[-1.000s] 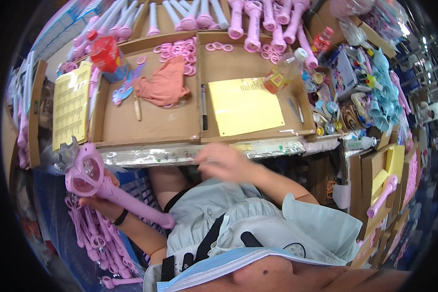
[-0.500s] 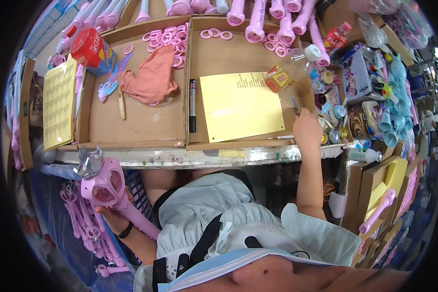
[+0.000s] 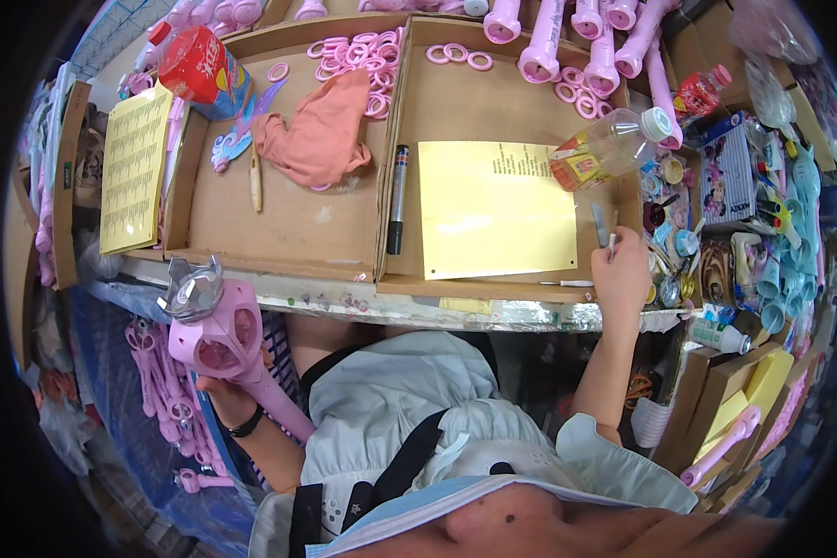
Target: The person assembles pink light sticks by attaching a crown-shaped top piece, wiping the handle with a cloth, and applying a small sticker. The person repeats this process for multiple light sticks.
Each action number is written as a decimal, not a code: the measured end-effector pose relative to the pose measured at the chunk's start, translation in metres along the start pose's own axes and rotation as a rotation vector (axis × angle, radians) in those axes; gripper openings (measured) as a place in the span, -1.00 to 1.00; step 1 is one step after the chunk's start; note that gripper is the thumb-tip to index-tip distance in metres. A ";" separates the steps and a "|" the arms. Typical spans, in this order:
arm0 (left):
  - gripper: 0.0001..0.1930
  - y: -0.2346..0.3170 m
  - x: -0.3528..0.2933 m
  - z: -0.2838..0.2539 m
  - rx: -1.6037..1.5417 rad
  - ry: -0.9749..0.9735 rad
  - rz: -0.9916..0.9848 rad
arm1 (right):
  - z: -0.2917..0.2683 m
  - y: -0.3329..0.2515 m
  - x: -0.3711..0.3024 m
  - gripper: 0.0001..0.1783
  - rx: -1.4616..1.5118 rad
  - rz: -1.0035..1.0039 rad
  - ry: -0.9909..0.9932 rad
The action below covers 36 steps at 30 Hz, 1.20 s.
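A pink toy wand (image 3: 219,337) with a silver crown-shaped top (image 3: 192,288) is held head-up below the table edge at the left. My left hand (image 3: 228,398) is closed around it beneath the head. Over the right front corner of the cardboard tray, my right hand (image 3: 620,274) has its fingers pinched together on a thin, pale stick-like piece (image 3: 612,242), whose kind I cannot make out. Right beside those fingertips lies a flat grey blade-like piece (image 3: 599,226). A slim white-handled tool (image 3: 567,283) rests along the tray's front edge.
The divided cardboard tray (image 3: 279,244) holds a salmon cloth (image 3: 316,130), pink rings (image 3: 367,56), a black marker (image 3: 398,200), a yellow sheet (image 3: 493,223) and a leaning plastic bottle (image 3: 597,156). Small paint pots (image 3: 686,244) crowd the right. Pink wands (image 3: 163,381) hang at lower left.
The view has shifted, so the table appears further right. My right hand now has a pale thin piece at its fingertips. My left hand keeps its hold on the wand.
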State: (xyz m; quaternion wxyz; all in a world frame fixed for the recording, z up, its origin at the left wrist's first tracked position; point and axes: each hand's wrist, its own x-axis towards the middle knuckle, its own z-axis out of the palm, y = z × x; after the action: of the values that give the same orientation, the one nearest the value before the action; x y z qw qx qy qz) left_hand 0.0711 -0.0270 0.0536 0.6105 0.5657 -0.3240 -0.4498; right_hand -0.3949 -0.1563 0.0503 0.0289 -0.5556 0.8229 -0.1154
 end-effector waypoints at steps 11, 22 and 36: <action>0.00 -0.011 0.035 0.043 -0.164 -0.121 -0.355 | -0.023 -0.115 -0.079 -0.71 1.133 -0.519 -0.630; -0.13 0.011 0.038 0.067 -0.195 -0.333 -0.256 | -0.015 -0.184 -0.123 -0.86 0.738 -0.889 -0.333; 0.13 0.005 -0.015 0.043 0.197 -0.132 0.260 | 0.001 -0.202 -0.144 -0.73 1.231 -0.516 -1.254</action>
State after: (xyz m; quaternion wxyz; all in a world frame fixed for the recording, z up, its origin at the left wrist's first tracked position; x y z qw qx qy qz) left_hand 0.0271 -0.0309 0.0669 0.5824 0.5455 -0.4763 -0.3693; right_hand -0.1568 -0.0959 0.0829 0.7349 -0.5695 0.3000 -0.2136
